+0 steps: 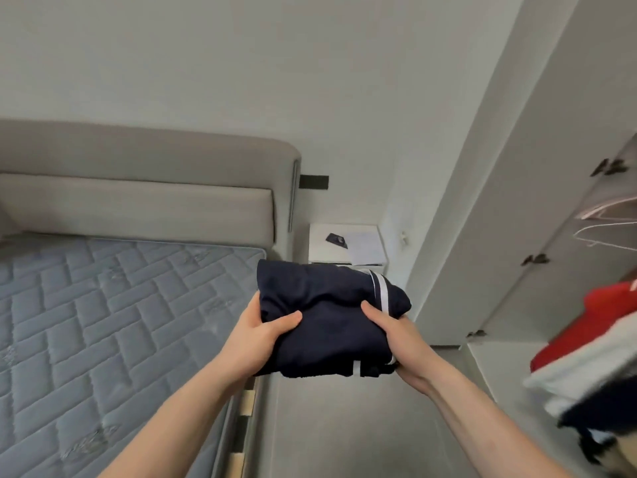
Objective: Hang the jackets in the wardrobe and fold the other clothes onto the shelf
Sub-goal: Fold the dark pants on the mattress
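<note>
The folded navy garment [327, 315], judged soft, light and prone to unfolding, was held above the floor between the left hand [267, 334] and right hand [393, 334], each grasping one side edge, thumb on top, and needed support from beneath

We cannot see the fingers of the left hand [262, 334] or the right hand [396, 343]; they are tucked under the folded navy garment [324, 319]. Right of that garment, the clothes pile [586, 384] is blurred and cut by the edge. Beyond the garment, the dark object [337, 240] on the nightstand [358, 267] is too small to identify
</note>
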`<state>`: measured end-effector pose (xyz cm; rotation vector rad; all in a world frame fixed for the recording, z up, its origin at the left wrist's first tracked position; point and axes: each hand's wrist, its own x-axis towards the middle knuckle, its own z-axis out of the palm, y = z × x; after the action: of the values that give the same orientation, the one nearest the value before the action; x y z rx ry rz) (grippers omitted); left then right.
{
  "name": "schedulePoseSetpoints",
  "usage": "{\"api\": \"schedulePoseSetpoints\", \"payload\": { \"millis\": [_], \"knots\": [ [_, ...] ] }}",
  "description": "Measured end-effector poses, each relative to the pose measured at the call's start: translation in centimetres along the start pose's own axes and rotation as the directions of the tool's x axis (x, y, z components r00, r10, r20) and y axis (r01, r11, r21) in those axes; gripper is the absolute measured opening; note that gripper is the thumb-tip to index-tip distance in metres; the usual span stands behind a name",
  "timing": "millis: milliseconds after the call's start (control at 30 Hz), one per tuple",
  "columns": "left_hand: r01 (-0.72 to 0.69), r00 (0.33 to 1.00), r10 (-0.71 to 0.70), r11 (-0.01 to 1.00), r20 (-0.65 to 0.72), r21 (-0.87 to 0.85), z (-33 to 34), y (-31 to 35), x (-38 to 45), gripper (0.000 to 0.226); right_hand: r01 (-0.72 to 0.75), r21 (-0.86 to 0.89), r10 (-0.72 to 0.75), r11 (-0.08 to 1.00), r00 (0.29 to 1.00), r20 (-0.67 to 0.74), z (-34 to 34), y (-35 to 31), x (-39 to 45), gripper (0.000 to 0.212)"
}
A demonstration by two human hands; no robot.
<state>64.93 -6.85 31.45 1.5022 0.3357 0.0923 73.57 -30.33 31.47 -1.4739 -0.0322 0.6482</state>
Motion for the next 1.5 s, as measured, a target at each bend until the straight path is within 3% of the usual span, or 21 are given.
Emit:
{"api": "schedulePoseSetpoints", "payload": {
  "millis": [234, 367, 634, 934, 1301, 1401, 1501],
  "knots": [
    [-0.072, 0.988, 0.066, 0.997, 0.143, 0.040, 10.6, 5.8, 7.6, 0.044, 0.106, 0.062, -0.100, 0.992, 0.990, -0.100, -11.0, -6.1, 1.6, 0.055],
    [-0.104, 0.966, 0.086, 0.993, 0.245, 0.062, 16.2, 8.9, 11.8, 0.056, 0.194, 0.112, -0.171, 0.975, 0.968, -0.184, -16.4, -9.2, 2.1, 0.046],
    [-0.156, 0.892, 0.104, 0.984, 0.439, 0.083, 28.1, 13.7, 21.8, 0.057, 0.314, 0.101, -0.233, 0.944, 0.852, -0.468, -26.2, -15.1, 3.2, 0.036],
    [-0.252, 0.753, 0.180, 0.968, 0.633, 0.024, 40.2, 18.4, 33.2, 0.077, 0.443, 0.032, -0.253, 0.896, 0.568, -0.783, -35.1, -21.7, 7.0, 0.032],
    [-0.226, 0.530, 0.141, 0.974, 0.836, -0.022, 53.7, 23.0, 40.5, 0.105, 0.578, -0.154, -0.285, 0.801, 0.143, -0.948, -43.5, -27.2, 6.7, 0.040],
    [-0.167, 0.471, 0.055, 0.986, 0.880, 0.028, 57.8, 24.5, 41.5, 0.095, 0.596, -0.180, -0.257, 0.783, 0.046, -0.965, -46.3, -29.0, 5.4, 0.040],
    [-0.153, 0.374, -0.018, 0.985, 0.927, 0.081, 61.8, 25.4, 42.2, 0.071, 0.601, -0.180, -0.241, 0.778, 0.022, -0.970, -49.5, -30.7, 4.5, 0.037]
  ]
}}
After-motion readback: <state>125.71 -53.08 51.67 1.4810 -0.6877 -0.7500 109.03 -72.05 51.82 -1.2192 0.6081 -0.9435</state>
